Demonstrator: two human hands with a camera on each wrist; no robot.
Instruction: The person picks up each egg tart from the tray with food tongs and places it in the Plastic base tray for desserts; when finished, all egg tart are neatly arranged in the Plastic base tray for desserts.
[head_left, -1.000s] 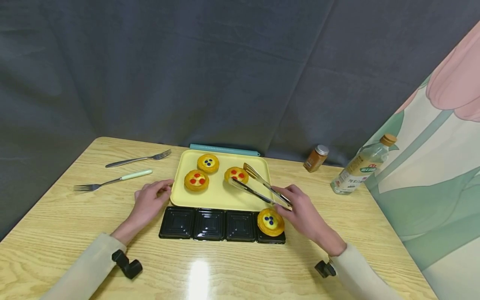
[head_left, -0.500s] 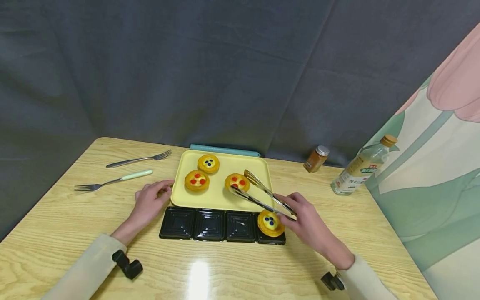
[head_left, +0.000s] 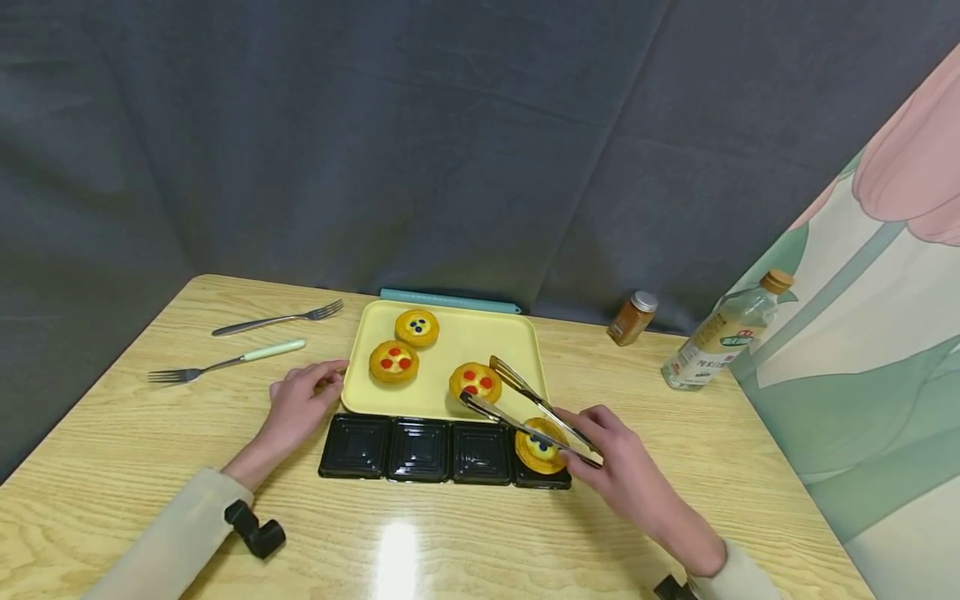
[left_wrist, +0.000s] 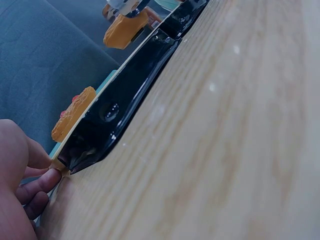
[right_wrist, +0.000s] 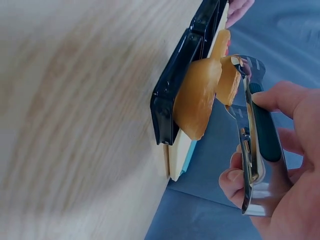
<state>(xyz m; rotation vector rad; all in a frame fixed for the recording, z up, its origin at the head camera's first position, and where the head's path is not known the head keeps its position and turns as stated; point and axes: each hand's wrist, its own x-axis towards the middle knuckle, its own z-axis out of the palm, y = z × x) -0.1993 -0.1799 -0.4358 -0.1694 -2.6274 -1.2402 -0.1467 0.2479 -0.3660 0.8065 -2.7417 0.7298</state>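
In the head view, my right hand [head_left: 622, 471] grips metal tongs [head_left: 520, 381], whose tips pinch an egg tart [head_left: 467, 380] with red dots. The right wrist view shows this tart [right_wrist: 228, 82] raised above the trays. My left hand [head_left: 302, 402] pinches the left edge of the yellow tray [head_left: 517, 333] between thumb and fingers. On that tray sit a red-dotted tart [head_left: 382, 368] and a blue-dotted tart [head_left: 408, 333]. The black compartment tray [head_left: 418, 450] lies along its near side; a blue-dotted tart [head_left: 530, 454] fills the rightmost compartment, partly hidden beneath the tongs.
Two forks lie to the left, one all metal [head_left: 258, 324] and one with a pale green handle [head_left: 273, 349]. A teal stick [head_left: 450, 301] runs behind the yellow tray. Toward the back right stand a spice jar [head_left: 632, 320] and a clear bottle [head_left: 720, 337].
My right hand has drawn the tongs and the red-dotted tart toward me and slightly right, so the tongs now overlap the blue-dotted tart in the black tray. My left hand stays put.
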